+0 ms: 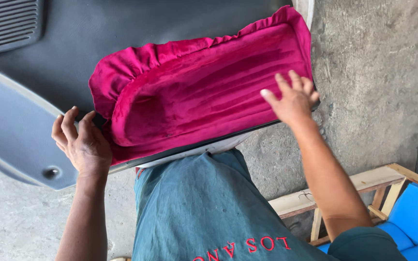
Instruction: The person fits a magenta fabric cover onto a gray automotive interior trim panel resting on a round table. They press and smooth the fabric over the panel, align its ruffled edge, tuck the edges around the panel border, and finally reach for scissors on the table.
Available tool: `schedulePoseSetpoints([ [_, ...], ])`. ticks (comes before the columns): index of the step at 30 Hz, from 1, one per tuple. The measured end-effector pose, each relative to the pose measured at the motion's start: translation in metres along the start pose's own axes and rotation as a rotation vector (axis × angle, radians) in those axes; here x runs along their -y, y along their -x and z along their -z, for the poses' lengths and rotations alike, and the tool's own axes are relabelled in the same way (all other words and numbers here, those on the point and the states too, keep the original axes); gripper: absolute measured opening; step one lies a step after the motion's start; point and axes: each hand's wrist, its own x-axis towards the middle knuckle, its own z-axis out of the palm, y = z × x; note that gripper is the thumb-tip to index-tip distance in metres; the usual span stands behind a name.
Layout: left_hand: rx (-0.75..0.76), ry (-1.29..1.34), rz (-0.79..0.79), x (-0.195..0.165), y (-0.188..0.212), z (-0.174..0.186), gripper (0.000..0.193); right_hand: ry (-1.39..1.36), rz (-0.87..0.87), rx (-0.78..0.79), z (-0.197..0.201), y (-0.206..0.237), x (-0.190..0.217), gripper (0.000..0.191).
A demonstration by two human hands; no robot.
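Lap: teal garment [204, 208] fills the near middle; the panel's near edge rests against it.
Left hand [81, 142]: at the near edge of the dark panel, left of the cloth's near-left corner; fingers [68, 125] curled and slightly apart, tips at the panel edge beside the cloth. Whether they pinch the cloth, cannot tell.
Right hand [293, 99]: lying flat on the cloth toward its right end; fingers [284, 83] straight, loosely spread, pressed onto the fabric.
Magenta velvet cloth [199, 96]: draped over the panel from its near edge to its far-right corner; ruffled, gathered border along the far and left sides; long creases run lengthwise.
Dark door panel [122, 34]: tilted, black upper surface; grey lower section [10, 125] at left with a small round fixing hole; speaker grille [6, 21] in the far-left corner.
Floor: rough concrete [364, 72] beyond and right.
Right near corner: wooden frame [364, 181], blue seat [414, 217].
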Motion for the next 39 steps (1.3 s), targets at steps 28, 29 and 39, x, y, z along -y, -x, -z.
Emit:
schedulePoseSetpoints([
  [28, -0.019, -0.003, -0.004, -0.004, -0.003, 0.004, 0.021, -0.112, -0.107, -0.057, -0.005, -0.034, 0.019, 0.077],
  [29, -0.012, -0.004, 0.001, -0.003, -0.002, 0.004, 0.021, -0.106, -0.063, -0.055, -0.01, -0.029, 0.03, 0.078],
  [39, 0.007, -0.003, -0.001, -0.006, -0.003, 0.005, 0.023, -0.28, 0.408, -0.072, -0.061, 0.043, 0.147, 0.078],
])
